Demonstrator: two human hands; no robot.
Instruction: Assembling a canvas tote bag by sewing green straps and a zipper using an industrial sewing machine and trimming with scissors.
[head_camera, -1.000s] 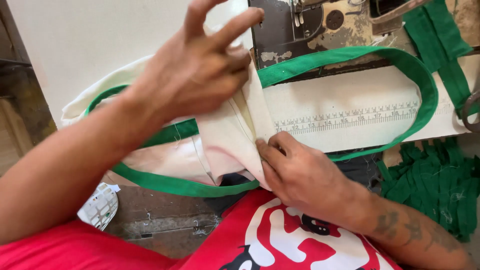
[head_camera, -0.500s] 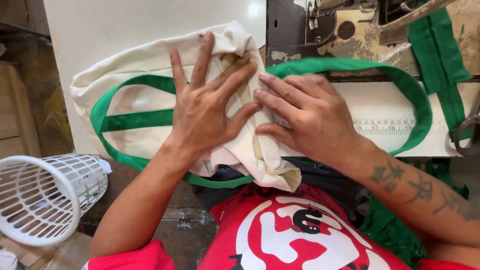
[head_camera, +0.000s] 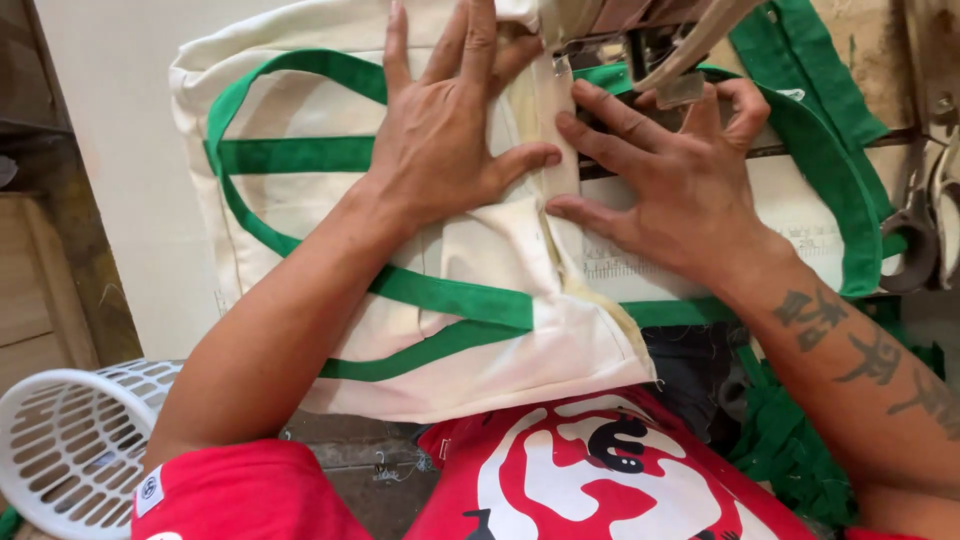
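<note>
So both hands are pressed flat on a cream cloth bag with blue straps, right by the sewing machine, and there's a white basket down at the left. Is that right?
Nearly. The straps are green, not blue; the head view shows this. The rest holds: the left hand and right hand lie flat on the cream cloth bag by the sewing machine, and a white basket sits at lower left.

matt cream cloth bag (head_camera: 480, 300), white plastic basket (head_camera: 70, 450)

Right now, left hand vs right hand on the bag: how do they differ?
The left hand lies spread flat on the cream bag, left of the seam fold; the right hand lies right of it, fingertips at the fold beneath the sewing machine foot. The right forearm is tattooed, the left bare. Both press down, holding nothing.
</note>
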